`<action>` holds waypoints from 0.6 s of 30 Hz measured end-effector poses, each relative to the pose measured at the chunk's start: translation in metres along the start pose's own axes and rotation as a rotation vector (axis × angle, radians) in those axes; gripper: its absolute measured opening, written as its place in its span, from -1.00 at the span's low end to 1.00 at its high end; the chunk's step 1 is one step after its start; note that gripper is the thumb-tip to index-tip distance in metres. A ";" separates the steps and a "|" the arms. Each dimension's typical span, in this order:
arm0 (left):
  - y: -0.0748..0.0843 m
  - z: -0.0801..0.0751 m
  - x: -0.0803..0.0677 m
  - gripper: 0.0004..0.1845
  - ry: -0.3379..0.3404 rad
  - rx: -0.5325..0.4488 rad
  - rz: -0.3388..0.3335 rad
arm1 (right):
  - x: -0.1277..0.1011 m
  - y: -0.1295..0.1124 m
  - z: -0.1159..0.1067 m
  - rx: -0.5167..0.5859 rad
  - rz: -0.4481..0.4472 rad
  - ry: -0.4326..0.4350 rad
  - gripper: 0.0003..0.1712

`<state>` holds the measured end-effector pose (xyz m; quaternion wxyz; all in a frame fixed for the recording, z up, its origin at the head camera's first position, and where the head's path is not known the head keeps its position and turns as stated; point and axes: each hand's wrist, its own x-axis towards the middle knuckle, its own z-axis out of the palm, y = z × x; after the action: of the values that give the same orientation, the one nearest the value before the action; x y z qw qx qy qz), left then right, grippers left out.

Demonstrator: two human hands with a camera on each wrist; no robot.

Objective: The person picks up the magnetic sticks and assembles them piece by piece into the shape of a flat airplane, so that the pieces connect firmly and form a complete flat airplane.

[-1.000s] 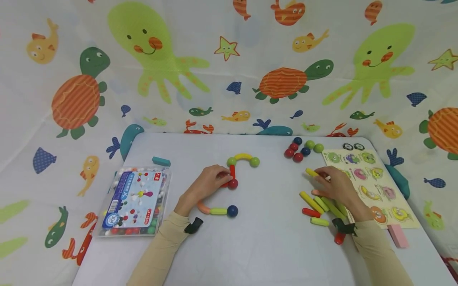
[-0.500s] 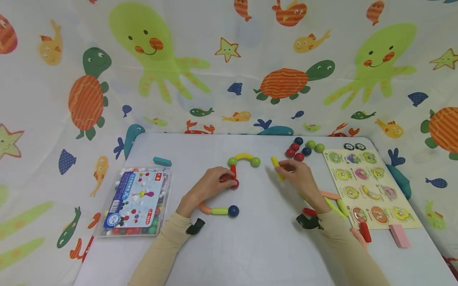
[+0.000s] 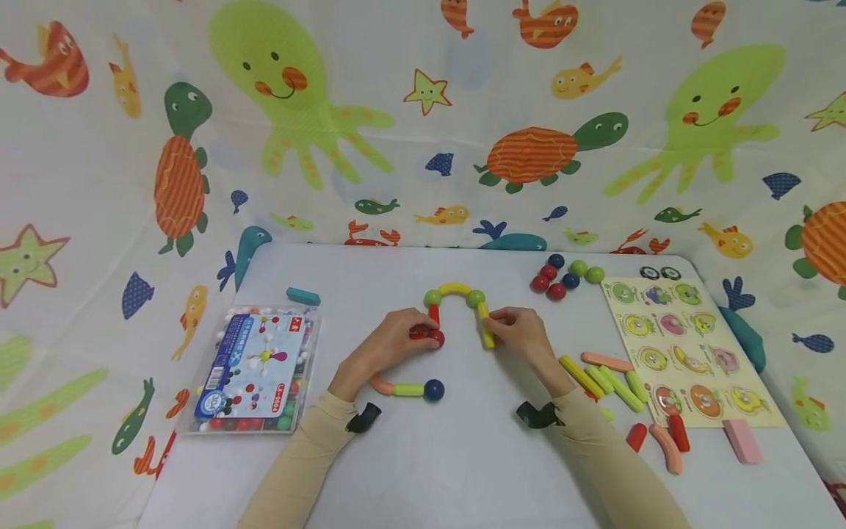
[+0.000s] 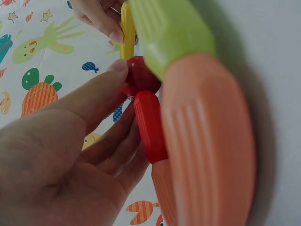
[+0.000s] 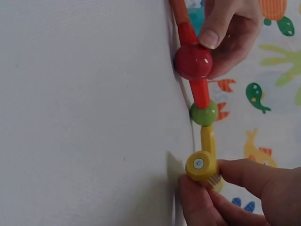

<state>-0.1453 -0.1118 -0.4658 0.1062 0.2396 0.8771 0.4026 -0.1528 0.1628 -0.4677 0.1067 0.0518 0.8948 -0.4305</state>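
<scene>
Yellow stick [image 3: 485,325] pinched by right hand [image 3: 522,336]; plastic box [image 3: 254,369] holds beads.

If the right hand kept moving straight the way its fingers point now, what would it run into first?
Most likely the red ball pinched by the left hand: the right hand, holding the yellow stick, points leftward across a small gap. Depth is hard to judge, though.

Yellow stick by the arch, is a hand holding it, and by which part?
Yes. The right hand pinches the yellow stick near its lower end, while its upper end meets the green ball. The left hand grips the red ball.
</scene>
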 end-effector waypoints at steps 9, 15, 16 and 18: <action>-0.001 0.000 0.001 -0.67 0.006 0.025 0.020 | 0.000 -0.004 0.005 0.014 0.036 -0.004 -0.54; -0.001 0.000 0.001 -0.67 0.006 0.027 0.024 | -0.002 -0.007 0.009 0.025 0.045 -0.013 -0.52; -0.001 0.000 0.001 -0.67 0.005 0.026 0.025 | -0.001 -0.008 0.009 0.031 0.045 -0.016 -0.51; -0.001 0.000 0.001 -0.67 0.005 0.024 0.028 | -0.001 -0.008 0.010 0.040 0.042 -0.022 -0.50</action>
<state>-0.1470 -0.1119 -0.4663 0.0956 0.2521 0.8787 0.3938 -0.1517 0.1496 -0.4676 0.1244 0.0681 0.8835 -0.4463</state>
